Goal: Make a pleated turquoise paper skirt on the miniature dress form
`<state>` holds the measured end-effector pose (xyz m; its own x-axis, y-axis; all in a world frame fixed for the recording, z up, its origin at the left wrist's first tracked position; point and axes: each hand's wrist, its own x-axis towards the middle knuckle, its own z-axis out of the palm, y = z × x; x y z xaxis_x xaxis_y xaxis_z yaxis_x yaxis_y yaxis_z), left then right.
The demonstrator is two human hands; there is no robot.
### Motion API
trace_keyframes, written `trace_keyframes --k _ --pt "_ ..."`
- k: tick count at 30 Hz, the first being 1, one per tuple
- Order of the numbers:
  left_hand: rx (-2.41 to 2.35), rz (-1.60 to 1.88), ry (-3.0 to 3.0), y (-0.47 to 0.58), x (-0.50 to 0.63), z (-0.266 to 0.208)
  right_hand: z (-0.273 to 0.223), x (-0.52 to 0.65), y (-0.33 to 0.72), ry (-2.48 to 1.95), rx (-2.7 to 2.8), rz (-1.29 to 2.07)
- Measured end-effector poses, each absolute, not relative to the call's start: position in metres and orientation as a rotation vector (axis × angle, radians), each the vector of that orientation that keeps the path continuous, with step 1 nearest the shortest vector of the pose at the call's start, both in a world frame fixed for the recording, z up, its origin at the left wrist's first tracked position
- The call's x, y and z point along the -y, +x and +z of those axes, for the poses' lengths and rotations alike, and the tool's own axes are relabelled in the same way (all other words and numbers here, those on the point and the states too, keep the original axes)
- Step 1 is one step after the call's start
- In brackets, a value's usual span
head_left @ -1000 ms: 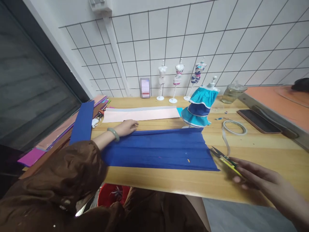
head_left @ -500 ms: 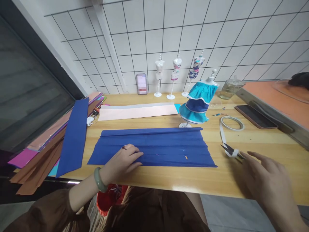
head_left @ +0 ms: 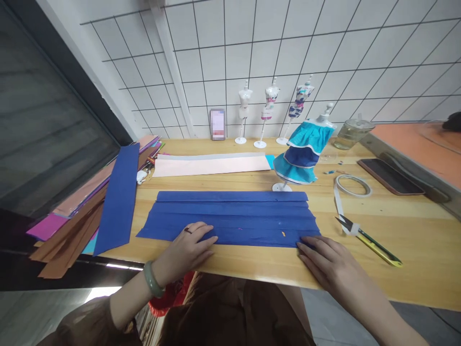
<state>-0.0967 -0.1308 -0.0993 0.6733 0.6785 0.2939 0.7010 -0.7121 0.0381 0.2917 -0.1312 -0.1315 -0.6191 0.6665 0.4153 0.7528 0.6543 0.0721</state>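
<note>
A creased sheet of blue crepe paper (head_left: pixel 230 218) lies spread out on the wooden table (head_left: pixel 252 264). My left hand (head_left: pixel 194 247), with a ring and a green bangle, rests flat on its front edge, fingers stretched. At the sheet's front right corner, my right hand (head_left: pixel 329 262) touches the paper with extended fingers. To the right of that hand lie scissors (head_left: pixel 382 251) with yellow-green handles, blades parted. A white tape strip (head_left: pixel 338 202) runs from a tape roll (head_left: pixel 369 187) down to the scissors.
Behind the sheet stands a small dress form in a turquoise and blue ruffled dress (head_left: pixel 304 156). Pale pink paper (head_left: pixel 212 166) lies further back. Coloured paper (head_left: pixel 117 197) is piled at left. A phone (head_left: pixel 218 125) leans on the wall; a dark phone (head_left: pixel 391 177) lies at right.
My right hand has moved left from beside the scissors onto the blue paper's front right corner. The scissors now lie fully in sight. My left hand stays on the paper, which looks flatter.
</note>
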Motion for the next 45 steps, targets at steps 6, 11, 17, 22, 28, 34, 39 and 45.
trace_keyframes --k 6,11,17,22,28,34,39,45 --pt "1.145 -0.456 -2.795 -0.097 0.131 -0.099 -0.124 0.142 0.300 -1.128 2.635 -0.409" --pt "1.105 -0.426 -2.780 -0.096 0.131 -0.096 -0.118 0.141 0.302 -1.074 2.664 -0.518" --pt "1.087 -0.396 -2.773 -0.095 0.132 -0.093 -0.122 0.138 0.301 -1.107 2.647 -0.419" --pt "1.132 -0.432 -2.808 -0.092 0.129 -0.095 -0.122 0.129 0.289 -1.144 2.523 -0.308" --pt "1.185 -0.478 -2.812 -0.075 0.124 -0.102 -0.126 0.121 0.273 -1.090 2.542 -0.249" --pt "1.192 -0.441 -2.798 -0.065 0.126 -0.107 -0.130 0.128 0.278 -1.038 2.589 -0.242" --pt "1.188 -0.413 -2.790 -0.064 0.134 -0.107 -0.134 0.134 0.282 -1.026 2.591 -0.261" --pt "1.178 -0.429 -2.760 -0.061 0.149 -0.108 -0.125 0.145 0.254 -1.043 2.547 -0.193"
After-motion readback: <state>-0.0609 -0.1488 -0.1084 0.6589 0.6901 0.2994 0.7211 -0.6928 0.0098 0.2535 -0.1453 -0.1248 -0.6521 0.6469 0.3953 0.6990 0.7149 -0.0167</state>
